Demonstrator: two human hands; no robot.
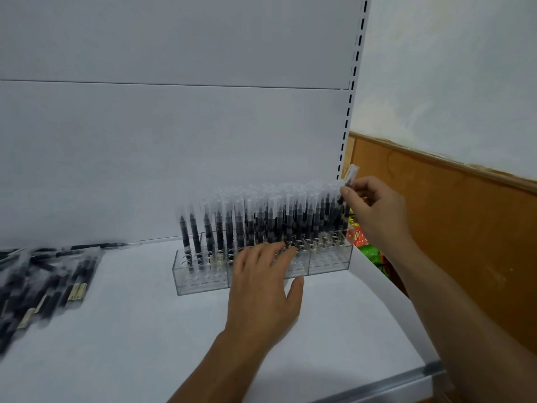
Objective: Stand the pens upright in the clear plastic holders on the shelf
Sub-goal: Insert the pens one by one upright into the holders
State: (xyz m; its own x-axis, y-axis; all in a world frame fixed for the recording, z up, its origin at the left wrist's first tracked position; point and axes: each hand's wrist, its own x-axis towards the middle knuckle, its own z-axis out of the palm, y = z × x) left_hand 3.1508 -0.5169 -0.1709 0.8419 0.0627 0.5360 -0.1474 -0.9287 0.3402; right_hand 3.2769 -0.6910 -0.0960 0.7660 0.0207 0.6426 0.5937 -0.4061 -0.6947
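Clear plastic holders (200,282) stand in a row on the white shelf (130,330), packed with several upright black pens (241,225) with clear caps. My left hand (264,286) rests flat against the front of the middle holder, fingers spread, holding nothing. My right hand (374,207) is at the row's right end, pinching one pen (348,177) near its top, tilted, above the rightmost holder (331,261). A pile of loose black pens (43,283) in clear wrapping lies at the far left of the shelf.
The white back panel (174,141) rises behind the holders, with a slotted upright (353,77) at its right edge. Colourful packets (363,242) show past the shelf's right side, before a brown wall panel (465,228). The shelf's metal front edge (406,382) runs bottom right.
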